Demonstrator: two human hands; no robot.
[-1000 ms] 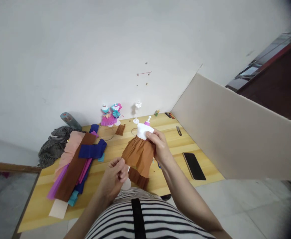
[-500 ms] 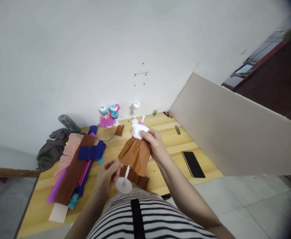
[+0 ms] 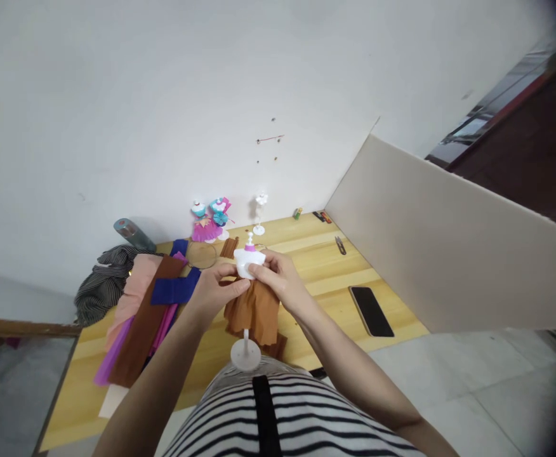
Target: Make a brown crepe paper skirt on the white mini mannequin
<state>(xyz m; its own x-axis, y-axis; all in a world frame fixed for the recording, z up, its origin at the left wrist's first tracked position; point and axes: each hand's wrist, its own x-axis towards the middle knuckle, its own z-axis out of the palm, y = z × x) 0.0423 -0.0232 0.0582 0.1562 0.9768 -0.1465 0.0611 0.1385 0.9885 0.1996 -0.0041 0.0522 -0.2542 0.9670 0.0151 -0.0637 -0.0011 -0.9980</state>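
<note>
Steadying the white-topped dress form point(image 3: 246, 259) between both hands, you have it in front of your body, over the near part of the worktop point(image 3: 318, 270). Your right hand point(image 3: 282, 279) has its grip closed on the form's right side, thumb across the front; your left hand point(image 3: 215, 289) has its grip pinched at the other side, thumb by the waist where the brown skirt point(image 3: 254, 311) begins. The fingers behind are hidden. Below the hem hangs the round white stand point(image 3: 245, 357), close to your striped shirt point(image 3: 301, 406); you cannot tell whether they touch.

To work the waist well, let the right hand bear the weight, so the left can settle the gathers lightly. The skirt looks thin and ready to crease, so press with fingertips rather than squeeze. Level the waistline on both sides, and guard the stand from snagging your shirt.
</note>
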